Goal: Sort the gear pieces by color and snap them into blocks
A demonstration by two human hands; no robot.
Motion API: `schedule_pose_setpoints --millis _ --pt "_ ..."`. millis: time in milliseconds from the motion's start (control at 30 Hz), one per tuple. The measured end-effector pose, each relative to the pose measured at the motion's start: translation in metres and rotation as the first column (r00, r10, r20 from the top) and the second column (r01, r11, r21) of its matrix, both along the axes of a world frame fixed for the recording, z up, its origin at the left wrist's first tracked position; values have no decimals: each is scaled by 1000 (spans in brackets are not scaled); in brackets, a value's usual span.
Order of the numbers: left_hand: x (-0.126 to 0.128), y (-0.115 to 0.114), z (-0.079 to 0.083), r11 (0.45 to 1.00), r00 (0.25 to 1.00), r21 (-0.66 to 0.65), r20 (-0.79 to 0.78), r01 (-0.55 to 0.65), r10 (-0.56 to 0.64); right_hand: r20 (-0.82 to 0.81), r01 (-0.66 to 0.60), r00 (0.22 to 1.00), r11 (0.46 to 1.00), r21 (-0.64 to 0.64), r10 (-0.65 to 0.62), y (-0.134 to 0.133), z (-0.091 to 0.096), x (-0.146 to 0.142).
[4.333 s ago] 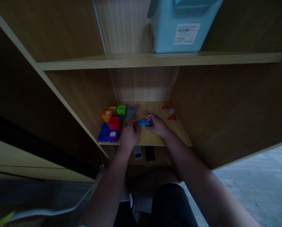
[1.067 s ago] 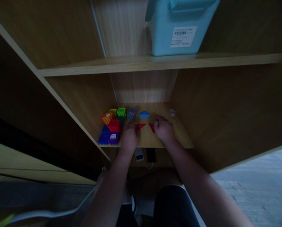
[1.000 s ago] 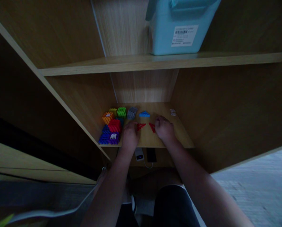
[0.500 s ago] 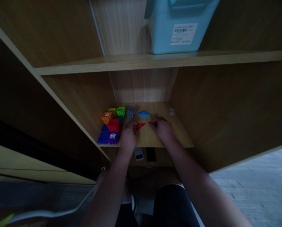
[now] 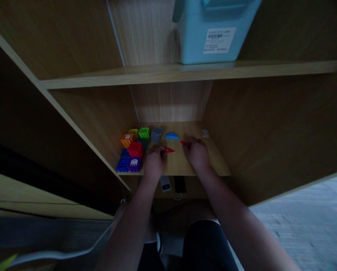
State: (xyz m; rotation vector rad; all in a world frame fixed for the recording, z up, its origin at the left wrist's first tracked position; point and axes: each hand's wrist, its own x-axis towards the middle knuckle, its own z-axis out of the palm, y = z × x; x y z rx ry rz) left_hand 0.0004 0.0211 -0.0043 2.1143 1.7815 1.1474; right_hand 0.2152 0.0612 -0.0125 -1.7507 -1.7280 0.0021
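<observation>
Blue bin: the blue bin point(image 5: 195, 41) sits on the upper shelf point(image 5: 145, 77), above and beyond both hands; contents not visible.
Open compartment: lower shelf board point(image 5: 182, 163) under both hands; carries all the plastic pieces.
Left hand: the left hand point(image 5: 154, 163) is palm down, fingertips pinching the left red piece point(image 5: 170, 149), which points toward the other hand.
Right hand: the right hand point(image 5: 197, 154) is curled, fingertips pinching the right red piece point(image 5: 184, 143).
Red pieces: between the hands, apart from each other.
Arms: extended forward into the compartment, a gap between them.
Blue pieces: the blue pieces point(image 5: 172, 136) lie beyond the gap between the hands.
Grey stack: the grey stack point(image 5: 156, 134) stands beyond the left hand.
Colored stacks: red stack point(image 5: 135, 149), purple stack point(image 5: 134, 164), orange stack point(image 5: 127, 140) and green stack point(image 5: 144, 133), left of the left hand; nearest obstruction on that side.
White pieces: the white pieces point(image 5: 205, 133) lie beyond the right hand.
Devices: white device point(image 5: 165, 184), display lit, and black device point(image 5: 180, 184), below and between the hands.
</observation>
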Motion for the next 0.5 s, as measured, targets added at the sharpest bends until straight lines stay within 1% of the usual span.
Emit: schedule_pose_setpoints --millis 67,167,300,333,400,500 --pt "0 0 0 1000 1000 1 -3 -17 17 23 20 1000 1000 -17 -20 0 -1 0" --pt "1 -1 2 999 1000 -22 -17 -23 23 24 10 1000 1000 9 -10 1 -2 0" --pt "1 -3 6 998 1000 -56 -9 -16 16 -34 -15 999 999 37 16 -1 2 0" --pt "1 -3 6 998 1000 -63 0 -5 5 -71 -46 996 997 55 50 -2 4 0" --pt "1 -3 7 997 999 -75 26 24 -22 -154 -148 974 983 106 163 -3 6 -1" --pt "-1 -3 7 995 996 -94 78 43 -36 -228 -340 902 929 149 366 -3 5 -3"
